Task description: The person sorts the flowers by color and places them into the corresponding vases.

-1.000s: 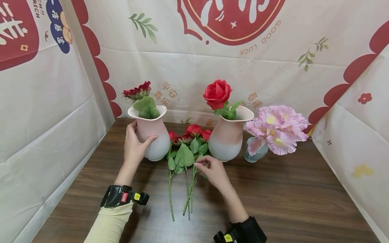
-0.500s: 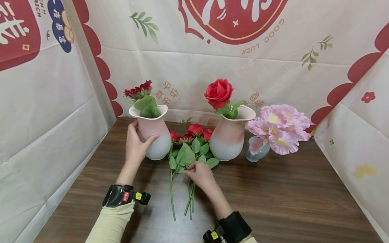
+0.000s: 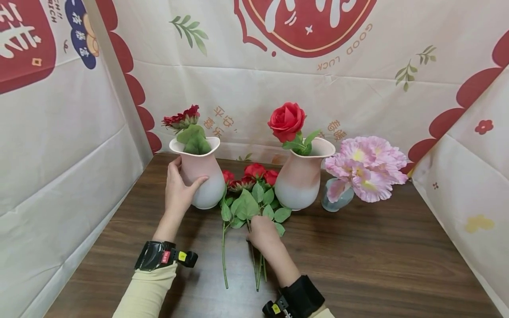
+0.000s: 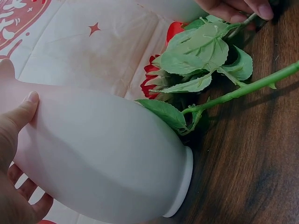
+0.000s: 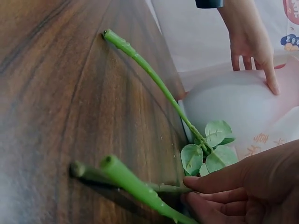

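Mid-frame in the head view, the right hand (image 3: pixel 264 232) covers its own fingertips, some fingers of the left hand (image 3: pixel 180 190) vanish behind the left vase (image 3: pixel 206 168), and the top edge slices the red medallion (image 3: pixel 302 42). The left wrist view's left edge trims that vase's rim. Lower in the right wrist view, fingers hide part of the gripped stem (image 5: pixel 170 188).

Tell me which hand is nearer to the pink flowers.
Right. The right hand pinches a stem, left of the pink flowers; the left hand, farther left, holds a vase.
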`<state>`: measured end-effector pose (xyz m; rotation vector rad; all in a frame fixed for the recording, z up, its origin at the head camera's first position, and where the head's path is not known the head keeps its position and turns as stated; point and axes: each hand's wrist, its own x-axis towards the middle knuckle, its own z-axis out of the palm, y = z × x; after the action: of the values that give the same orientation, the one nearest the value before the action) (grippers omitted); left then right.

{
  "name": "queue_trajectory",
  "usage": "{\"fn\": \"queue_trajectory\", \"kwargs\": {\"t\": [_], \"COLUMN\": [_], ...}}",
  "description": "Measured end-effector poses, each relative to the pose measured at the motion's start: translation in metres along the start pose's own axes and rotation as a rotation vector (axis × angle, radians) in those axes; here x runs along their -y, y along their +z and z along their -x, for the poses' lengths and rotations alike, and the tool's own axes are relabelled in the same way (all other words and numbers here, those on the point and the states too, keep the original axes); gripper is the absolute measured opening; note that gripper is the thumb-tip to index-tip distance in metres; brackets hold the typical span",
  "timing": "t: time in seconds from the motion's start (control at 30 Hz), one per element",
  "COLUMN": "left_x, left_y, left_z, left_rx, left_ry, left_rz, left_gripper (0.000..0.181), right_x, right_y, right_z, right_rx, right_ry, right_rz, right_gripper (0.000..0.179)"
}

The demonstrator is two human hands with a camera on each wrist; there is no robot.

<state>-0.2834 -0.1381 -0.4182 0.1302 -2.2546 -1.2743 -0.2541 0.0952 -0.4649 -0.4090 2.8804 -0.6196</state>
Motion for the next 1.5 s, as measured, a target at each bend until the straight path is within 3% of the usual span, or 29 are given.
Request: {"fn": "queue_trajectory", "kwargs": {"t": [0.27, 0.6, 0.9, 1.13, 1.5], "left_x": [0.000, 0.001, 0.001, 0.003, 0.003], "left_y": [0.001, 0.001, 0.001, 0.002, 0.002], "left_z": [0.000, 0.000, -0.001, -0.001, 0.000], "left_rx": [-0.004, 0.001, -0.004, -0.018, -0.026], "left_ry": [0.004, 0.003, 0.003, 0.021, 0.040], "left_rz": [0.000, 0.005, 0.009, 0.018, 0.020], "left_gripper": [0.089, 0.088, 0.089, 0.089, 0.089], "right_x": [-0.010, -0.014, -0.016, -0.009, 0.000], "right_y": [-0.001, -0.011, -0.018, -0.026, -0.032], "right_z": [0.006, 0.021, 0.028, 0.031, 0.034], "right_rx": [-0.008, -0.079, -0.214, -0.375, -0.525], "right_ry": [-0.005, -0.039, -0.136, -0.158, -0.247], "right_rz": [-0.143, -0.183, -0.178, -0.215, -0.303], "right_gripper": [0.059, 0.021, 0.015, 0.014, 0.016]}}
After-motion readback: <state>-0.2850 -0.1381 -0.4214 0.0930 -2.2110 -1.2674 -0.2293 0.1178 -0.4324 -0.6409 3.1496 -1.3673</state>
